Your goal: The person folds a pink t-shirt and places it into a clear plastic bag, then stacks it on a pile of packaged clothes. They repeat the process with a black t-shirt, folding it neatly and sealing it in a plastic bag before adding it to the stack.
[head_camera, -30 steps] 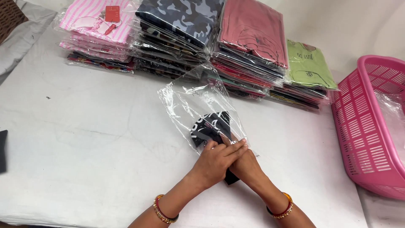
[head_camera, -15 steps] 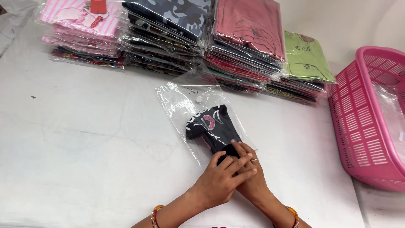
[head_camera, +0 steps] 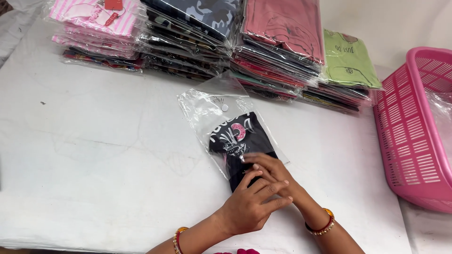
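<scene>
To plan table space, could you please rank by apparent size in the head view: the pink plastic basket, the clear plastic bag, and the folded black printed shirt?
1. Pink plastic basket, though cut off by the frame edge.
2. Clear plastic bag.
3. Folded black printed shirt, partly hidden by both hands.

Black shirt (head_camera: 240,141) with pink-white print, pink basket (head_camera: 412,141), white table (head_camera: 94,155).

Clear plastic bag (head_camera: 221,117) mid-table (black garment inside); stacks of bagged clothes (head_camera: 207,37) behind
</scene>
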